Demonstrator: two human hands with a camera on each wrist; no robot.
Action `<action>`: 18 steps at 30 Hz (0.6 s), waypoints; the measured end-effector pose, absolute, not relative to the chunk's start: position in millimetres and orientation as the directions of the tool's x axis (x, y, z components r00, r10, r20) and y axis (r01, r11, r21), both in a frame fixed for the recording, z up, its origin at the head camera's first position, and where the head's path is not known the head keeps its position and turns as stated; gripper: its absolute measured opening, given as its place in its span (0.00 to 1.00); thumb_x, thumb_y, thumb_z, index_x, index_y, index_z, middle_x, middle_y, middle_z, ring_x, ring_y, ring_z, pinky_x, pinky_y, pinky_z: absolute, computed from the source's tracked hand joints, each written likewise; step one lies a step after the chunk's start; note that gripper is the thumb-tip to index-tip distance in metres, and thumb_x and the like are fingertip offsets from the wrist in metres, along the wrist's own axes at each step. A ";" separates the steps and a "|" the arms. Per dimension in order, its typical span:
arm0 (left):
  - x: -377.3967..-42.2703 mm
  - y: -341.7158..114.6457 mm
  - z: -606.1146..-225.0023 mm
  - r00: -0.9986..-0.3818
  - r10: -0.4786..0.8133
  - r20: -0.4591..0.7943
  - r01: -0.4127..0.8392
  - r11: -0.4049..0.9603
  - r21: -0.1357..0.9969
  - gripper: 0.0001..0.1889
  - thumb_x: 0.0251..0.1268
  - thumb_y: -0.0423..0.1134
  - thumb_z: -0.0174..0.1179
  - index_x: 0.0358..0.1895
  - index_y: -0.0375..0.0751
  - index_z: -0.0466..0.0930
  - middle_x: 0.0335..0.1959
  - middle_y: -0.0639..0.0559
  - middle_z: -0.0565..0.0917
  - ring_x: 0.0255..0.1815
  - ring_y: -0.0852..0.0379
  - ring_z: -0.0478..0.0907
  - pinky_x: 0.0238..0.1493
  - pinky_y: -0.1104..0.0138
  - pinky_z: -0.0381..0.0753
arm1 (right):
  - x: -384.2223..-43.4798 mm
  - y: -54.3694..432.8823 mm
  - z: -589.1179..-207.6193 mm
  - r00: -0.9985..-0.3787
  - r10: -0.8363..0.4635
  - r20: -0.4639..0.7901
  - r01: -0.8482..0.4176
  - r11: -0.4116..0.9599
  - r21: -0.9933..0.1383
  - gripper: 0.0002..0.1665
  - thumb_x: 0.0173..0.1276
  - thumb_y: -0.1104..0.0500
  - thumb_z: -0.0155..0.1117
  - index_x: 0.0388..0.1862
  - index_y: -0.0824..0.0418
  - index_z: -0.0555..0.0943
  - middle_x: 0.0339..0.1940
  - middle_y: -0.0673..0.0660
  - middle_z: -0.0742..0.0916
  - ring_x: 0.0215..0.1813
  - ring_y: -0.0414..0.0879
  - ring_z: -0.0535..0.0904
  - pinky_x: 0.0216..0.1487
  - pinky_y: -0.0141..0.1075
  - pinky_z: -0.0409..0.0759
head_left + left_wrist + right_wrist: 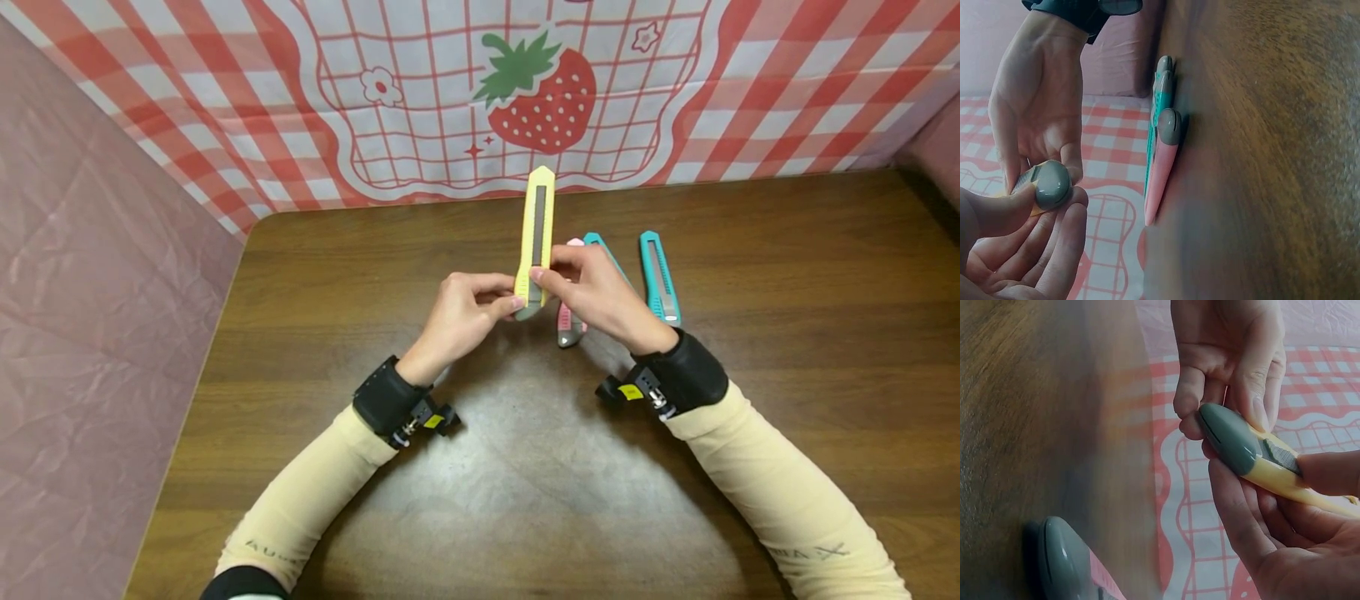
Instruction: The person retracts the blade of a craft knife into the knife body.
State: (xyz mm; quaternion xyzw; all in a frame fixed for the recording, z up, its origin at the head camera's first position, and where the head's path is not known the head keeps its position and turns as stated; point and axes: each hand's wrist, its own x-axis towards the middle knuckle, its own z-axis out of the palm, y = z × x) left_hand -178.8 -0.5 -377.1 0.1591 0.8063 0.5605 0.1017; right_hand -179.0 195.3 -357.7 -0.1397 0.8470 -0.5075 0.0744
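Observation:
Both hands hold a yellow utility knife (530, 225) above the table, its pointed yellow end toward the cloth backdrop. My left hand (463, 318) pinches it low down near the rounded grey end cap (1052, 184). From the other side my right hand (603, 292) grips the body, thumb on the ridged grey slider (1280, 453). No blade shows. Beneath the right hand, a pink utility knife (567, 323) lies on the table, partly covered. Beside it a teal utility knife (595, 239) is mostly hidden. Another teal utility knife (662, 279) lies to the right.
A brown wooden table (495, 500) spans the workspace. Behind its far edge hangs a red-and-white checked cloth (420, 142) with a strawberry print. Pink fabric (97, 333) covers the left side. Each wrist wears a black strap with a small camera.

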 end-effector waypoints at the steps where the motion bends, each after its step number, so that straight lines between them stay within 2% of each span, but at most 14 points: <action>1: -178.9 -0.7 -377.2 -0.928 0.371 0.015 0.145 0.323 0.935 0.11 0.64 0.33 0.64 0.48 0.35 0.86 0.40 0.41 0.89 0.33 0.56 0.87 0.40 0.63 0.88 | -178.8 195.1 -357.6 -0.949 -0.314 0.014 -0.160 0.444 -0.882 0.14 0.74 0.61 0.56 0.51 0.68 0.83 0.45 0.63 0.84 0.39 0.35 0.80 0.38 0.25 0.76; 9: -180.0 -1.6 -377.6 -0.926 0.378 0.006 0.137 0.322 0.937 0.11 0.64 0.32 0.64 0.48 0.34 0.85 0.42 0.41 0.89 0.34 0.54 0.88 0.40 0.64 0.88 | -176.5 192.7 -358.1 -0.951 -0.306 0.029 -0.174 0.456 -0.873 0.15 0.75 0.61 0.56 0.52 0.69 0.82 0.45 0.65 0.84 0.43 0.43 0.82 0.39 0.25 0.77; 18: -181.8 -1.6 -376.8 -0.918 0.397 0.003 0.128 0.290 0.948 0.10 0.65 0.31 0.64 0.47 0.32 0.85 0.43 0.39 0.89 0.35 0.52 0.88 0.39 0.67 0.88 | -178.6 191.3 -357.2 -0.961 -0.277 0.007 -0.140 0.463 -0.875 0.15 0.74 0.61 0.58 0.52 0.68 0.83 0.45 0.65 0.86 0.39 0.38 0.81 0.39 0.24 0.76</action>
